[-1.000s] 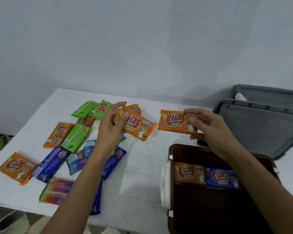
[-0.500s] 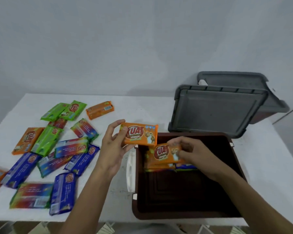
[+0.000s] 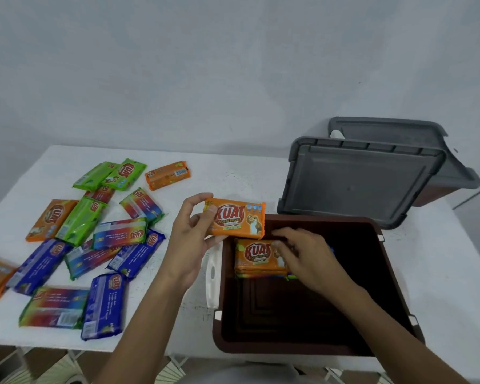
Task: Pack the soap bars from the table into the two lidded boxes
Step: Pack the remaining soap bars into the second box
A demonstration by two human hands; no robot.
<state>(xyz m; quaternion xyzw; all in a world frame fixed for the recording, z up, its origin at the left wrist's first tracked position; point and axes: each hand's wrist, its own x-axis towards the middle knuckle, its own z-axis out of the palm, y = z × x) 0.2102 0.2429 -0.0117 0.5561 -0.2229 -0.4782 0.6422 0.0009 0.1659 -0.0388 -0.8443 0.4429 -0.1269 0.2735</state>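
Observation:
An open brown box point(image 3: 385, 275) stands at the table's near right. My right hand point(image 3: 311, 259) is inside it, fingers curled over the right end of an orange soap bar point(image 3: 254, 256) that lies on a small stack at the box's far left. A blue bar behind that hand is mostly hidden. Just above the box's far left corner, my left hand point(image 3: 189, 239) pinches a second orange soap bar point(image 3: 236, 218) by its left end. Several loose bars point(image 3: 108, 234), green, orange, blue and rainbow, lie on the left of the white table point(image 3: 233, 176).
A grey lid point(image 3: 355, 184) leans behind the brown box against the second box point(image 3: 438, 194), which carries its own grey lid point(image 3: 394, 131). A white latch point(image 3: 211, 275) sticks out from the open box's left wall. The table's near edge runs just below the loose bars.
Both hands carried orange bars from the pile to the box. My right hand has lowered its bar onto the stack inside. My left hand's bar has hardly moved in the last half second.

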